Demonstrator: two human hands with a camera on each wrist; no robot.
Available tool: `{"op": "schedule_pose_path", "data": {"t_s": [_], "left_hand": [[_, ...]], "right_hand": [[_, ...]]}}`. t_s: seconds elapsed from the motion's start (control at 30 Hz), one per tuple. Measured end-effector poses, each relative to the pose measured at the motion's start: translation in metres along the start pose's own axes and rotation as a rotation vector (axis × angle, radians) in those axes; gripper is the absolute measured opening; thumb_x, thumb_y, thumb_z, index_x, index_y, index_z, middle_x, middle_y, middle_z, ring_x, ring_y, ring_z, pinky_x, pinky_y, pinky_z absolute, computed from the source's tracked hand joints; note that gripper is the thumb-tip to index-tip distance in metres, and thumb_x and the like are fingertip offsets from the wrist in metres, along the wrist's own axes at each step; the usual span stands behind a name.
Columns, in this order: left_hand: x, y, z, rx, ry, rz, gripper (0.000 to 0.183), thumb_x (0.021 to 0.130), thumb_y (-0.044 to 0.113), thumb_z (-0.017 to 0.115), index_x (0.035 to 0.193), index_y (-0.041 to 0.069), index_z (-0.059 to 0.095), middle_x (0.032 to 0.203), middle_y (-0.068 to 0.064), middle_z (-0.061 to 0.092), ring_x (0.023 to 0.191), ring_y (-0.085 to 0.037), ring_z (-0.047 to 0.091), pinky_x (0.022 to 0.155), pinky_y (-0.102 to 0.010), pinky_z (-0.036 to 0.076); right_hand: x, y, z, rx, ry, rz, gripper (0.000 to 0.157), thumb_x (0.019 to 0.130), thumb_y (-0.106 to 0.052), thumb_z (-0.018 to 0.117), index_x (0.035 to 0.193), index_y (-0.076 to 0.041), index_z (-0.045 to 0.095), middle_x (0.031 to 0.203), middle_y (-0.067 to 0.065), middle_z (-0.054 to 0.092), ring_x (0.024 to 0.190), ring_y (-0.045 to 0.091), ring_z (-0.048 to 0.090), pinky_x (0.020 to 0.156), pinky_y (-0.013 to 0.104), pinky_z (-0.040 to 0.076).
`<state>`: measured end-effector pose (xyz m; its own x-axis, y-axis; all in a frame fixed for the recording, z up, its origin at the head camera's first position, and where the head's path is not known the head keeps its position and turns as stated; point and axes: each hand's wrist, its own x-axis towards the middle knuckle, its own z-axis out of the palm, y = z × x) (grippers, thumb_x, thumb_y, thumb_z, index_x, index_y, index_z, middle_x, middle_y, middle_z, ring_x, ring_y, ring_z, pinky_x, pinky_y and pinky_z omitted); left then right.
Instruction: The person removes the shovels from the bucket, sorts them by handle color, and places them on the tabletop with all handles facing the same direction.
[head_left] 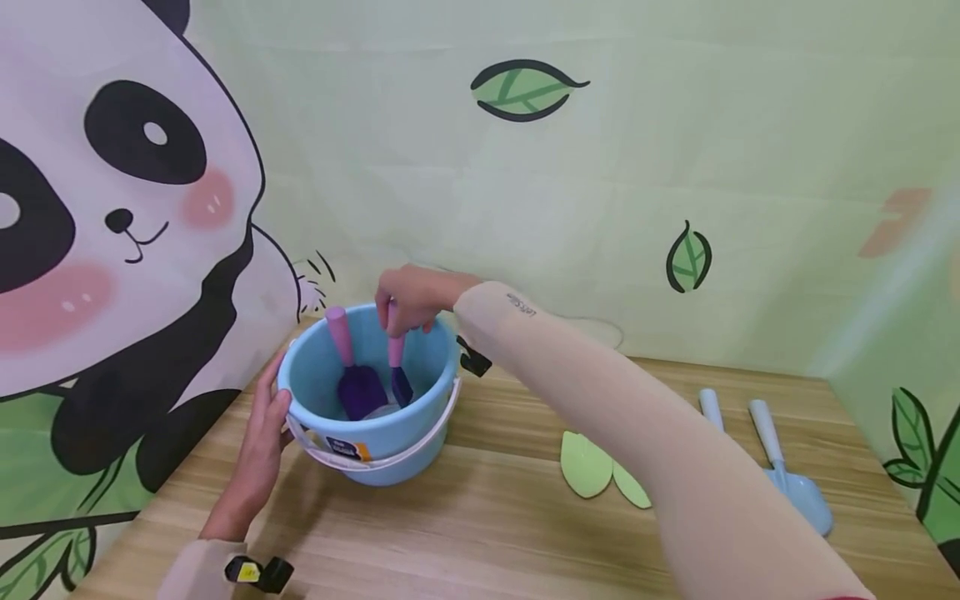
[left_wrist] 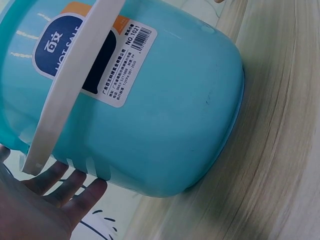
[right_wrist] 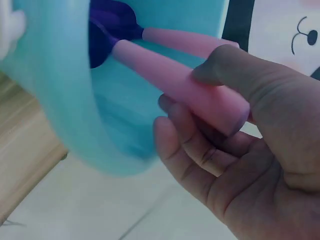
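A light blue bucket (head_left: 375,446) with a white handle (left_wrist: 75,85) stands on the wooden table. My left hand (head_left: 258,442) rests against its left side, the fingers (left_wrist: 82,200) stretched along the outer wall. Over the bucket's mouth, my right hand (head_left: 408,298) pinches the pink handle (right_wrist: 175,82) of a toy shovel between thumb and fingers. That shovel's dark purple blade (head_left: 401,387) points down inside the bucket. Beside it a second toy shovel (head_left: 362,393), with a purple blade and pink handle, leans on the inner wall.
Right of the bucket lie two pale green leaf-shaped pieces (head_left: 587,464), one partly behind my right sleeve (head_left: 592,392). Farther right are a light blue toy shovel (head_left: 798,492) and another light blue handle (head_left: 711,408). A panda-printed backdrop (head_left: 225,250) stands behind the table.
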<state>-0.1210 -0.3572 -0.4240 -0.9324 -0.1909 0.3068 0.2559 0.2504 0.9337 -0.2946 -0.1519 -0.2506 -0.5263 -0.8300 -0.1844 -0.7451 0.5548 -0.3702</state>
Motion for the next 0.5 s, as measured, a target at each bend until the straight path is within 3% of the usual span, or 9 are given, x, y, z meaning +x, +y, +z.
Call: {"op": "schedule_pose_path", "data": {"t_s": [0.2, 0.5], "left_hand": [[-0.003, -0.001, 0.001, -0.002, 0.007, -0.002, 0.055, 0.109, 0.043, 0.026, 0.163, 0.04, 0.015, 0.165, -0.002, 0.019, 0.142, -0.034, 0.029, 0.104, -0.081, 0.024], [-0.002, 0.001, 0.002, 0.003, 0.005, 0.005, 0.056, 0.109, 0.043, 0.025, 0.164, 0.039, 0.015, 0.164, -0.003, 0.02, 0.14, -0.033, 0.03, 0.105, -0.08, 0.025]], "right_hand": [[-0.007, 0.006, -0.004, 0.07, 0.095, -0.061, 0.01, 0.094, -0.013, 0.07, 0.103, -0.009, 0.07, 0.09, 0.007, 0.068, 0.077, 0.023, 0.066, 0.066, 0.03, 0.058], [-0.022, 0.011, -0.011, 0.098, 0.37, -0.234, 0.023, 0.095, -0.015, 0.068, 0.116, -0.009, 0.063, 0.099, 0.004, 0.067, 0.09, 0.018, 0.063, 0.077, 0.025, 0.054]]}}
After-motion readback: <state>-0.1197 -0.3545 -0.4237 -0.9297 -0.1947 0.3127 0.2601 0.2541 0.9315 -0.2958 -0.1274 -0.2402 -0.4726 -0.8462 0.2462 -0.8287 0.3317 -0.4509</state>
